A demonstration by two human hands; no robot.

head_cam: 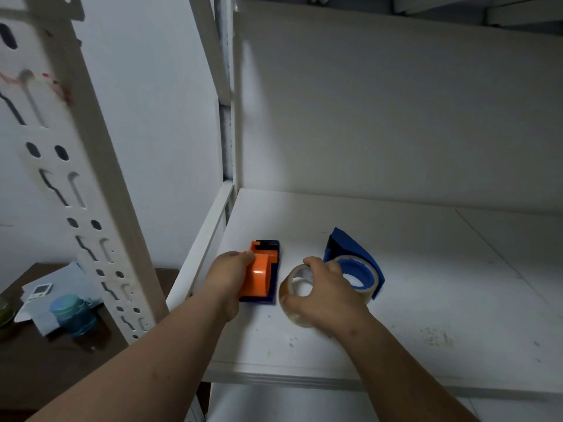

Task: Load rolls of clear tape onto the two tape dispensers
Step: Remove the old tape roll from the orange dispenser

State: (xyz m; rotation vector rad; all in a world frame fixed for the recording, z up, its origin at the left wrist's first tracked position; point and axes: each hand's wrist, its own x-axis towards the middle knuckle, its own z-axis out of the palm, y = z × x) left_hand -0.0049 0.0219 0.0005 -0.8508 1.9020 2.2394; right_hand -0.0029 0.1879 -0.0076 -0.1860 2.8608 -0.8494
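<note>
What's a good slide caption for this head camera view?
On a white shelf, the left hand grips an orange-and-navy tape dispenser while the right hand holds a clear tape roll beside a blue dispenser.

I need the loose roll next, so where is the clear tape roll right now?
In the head view, the clear tape roll lies on the white shelf, gripped by the right hand, between the orange dispenser and blue dispenser.

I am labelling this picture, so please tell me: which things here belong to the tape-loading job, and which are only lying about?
Belong to the job:
orange dispenser, under the left hand
clear tape roll, gripped by the right hand
blue dispenser, already carrying a roll

Only lying about:
blue-lidded jar
papers on the brown side table
</note>
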